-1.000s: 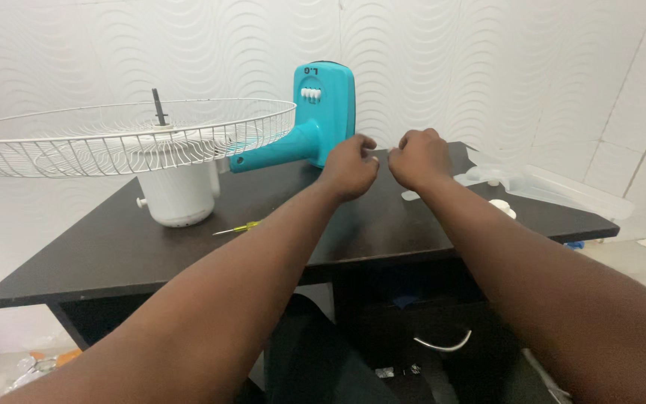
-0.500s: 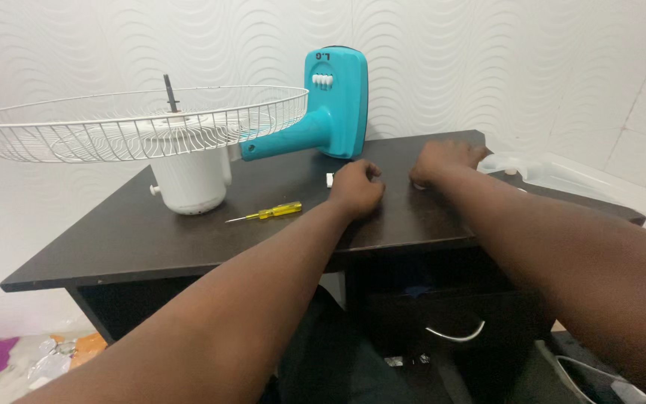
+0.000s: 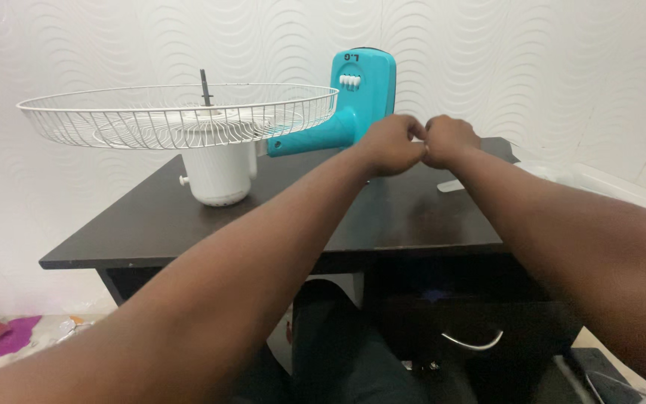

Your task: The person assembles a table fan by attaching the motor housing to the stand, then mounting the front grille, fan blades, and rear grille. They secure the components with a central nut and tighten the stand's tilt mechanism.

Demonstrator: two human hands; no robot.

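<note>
Both hands have risen off the table (image 3: 188, 217); left hand (image 3: 392, 146) and right hand (image 3: 450, 141) meet clenched, knuckles touching, above its back edge beside the teal fan base (image 3: 353, 97); whether they pinch anything cannot be told.

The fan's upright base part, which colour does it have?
Teal plastic fan base, clearest in the head view.

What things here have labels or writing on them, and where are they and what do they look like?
Teal fan base: stands at the back of the dark table, behind both fists; a rounded upright block bearing small dark marks near its top and a row of white buttons below them.
No packages, signs or screens show anywhere else.
</note>
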